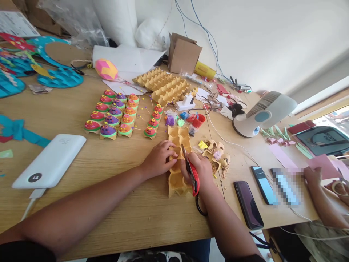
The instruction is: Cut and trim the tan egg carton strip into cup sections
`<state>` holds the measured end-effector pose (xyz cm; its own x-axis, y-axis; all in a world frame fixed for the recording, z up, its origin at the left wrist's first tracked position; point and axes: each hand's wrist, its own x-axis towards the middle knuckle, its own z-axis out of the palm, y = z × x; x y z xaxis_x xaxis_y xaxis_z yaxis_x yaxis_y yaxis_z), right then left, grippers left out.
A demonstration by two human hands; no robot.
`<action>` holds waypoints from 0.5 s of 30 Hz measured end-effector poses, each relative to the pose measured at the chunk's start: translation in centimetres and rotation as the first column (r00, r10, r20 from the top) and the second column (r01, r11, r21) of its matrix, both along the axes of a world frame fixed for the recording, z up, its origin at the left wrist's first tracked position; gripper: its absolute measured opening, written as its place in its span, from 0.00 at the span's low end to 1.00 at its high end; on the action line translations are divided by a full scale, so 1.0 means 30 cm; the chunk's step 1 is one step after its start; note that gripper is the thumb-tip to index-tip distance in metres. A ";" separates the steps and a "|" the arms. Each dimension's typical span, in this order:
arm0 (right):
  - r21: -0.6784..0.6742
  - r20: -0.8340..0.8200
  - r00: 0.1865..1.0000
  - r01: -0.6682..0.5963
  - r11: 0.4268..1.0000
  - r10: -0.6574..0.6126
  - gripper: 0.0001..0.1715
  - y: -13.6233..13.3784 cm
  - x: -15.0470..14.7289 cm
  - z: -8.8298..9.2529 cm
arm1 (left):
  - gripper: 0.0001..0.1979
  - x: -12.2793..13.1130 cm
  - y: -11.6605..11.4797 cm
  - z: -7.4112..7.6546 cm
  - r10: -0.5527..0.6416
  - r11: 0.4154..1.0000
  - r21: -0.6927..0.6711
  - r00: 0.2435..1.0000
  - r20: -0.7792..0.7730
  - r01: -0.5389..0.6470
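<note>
A yellow egg carton strip [176, 181] lies lengthwise before me on the wooden table. My left hand [158, 160] grips its left side, fingers bent over into the cups. In my right hand [204, 168] is a red utility knife [194, 178], its blade tip over the middle of the strip; whether it touches the cardboard I cannot tell. A black strap hangs from the knife's lower end. Beyond the strip stand rows of painted egg-cup figures [111, 120] with faces. Right of the strip lie torn carton cups and crumbs [211, 162].
Larger egg trays [163, 85], a red cup [198, 120], a white power strip [185, 103] and a fan [261, 114] stand farther back. A power bank [51, 162] lies left, phones [248, 205] right. Another person's hands [313, 178] handle pink paper and scissors at far right.
</note>
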<state>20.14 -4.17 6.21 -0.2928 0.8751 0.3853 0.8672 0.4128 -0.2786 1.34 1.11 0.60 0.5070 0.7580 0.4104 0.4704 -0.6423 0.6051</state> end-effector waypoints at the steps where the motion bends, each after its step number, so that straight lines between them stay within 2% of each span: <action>1: -0.002 -0.001 1.000 0.005 1.000 -0.005 0.09 0.000 -0.001 0.000 | 0.07 0.000 -0.001 0.001 0.000 1.000 -0.003 1.000 0.007 0.000; 6: -0.029 0.001 1.000 -0.007 1.000 0.007 0.04 0.007 -0.001 -0.002 | 0.08 0.002 -0.002 0.000 0.013 1.000 -0.003 1.000 0.010 -0.013; 15: -0.039 -0.046 0.999 0.012 0.999 -0.014 0.07 0.012 0.007 -0.006 | 0.08 0.002 -0.003 -0.003 0.011 1.000 0.014 1.000 -0.006 -0.011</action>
<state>20.35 -3.81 6.03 -0.2641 0.8932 0.3638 0.8579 0.3899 -0.3346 1.41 1.03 0.51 0.5010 0.7579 0.4178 0.4812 -0.6452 0.5935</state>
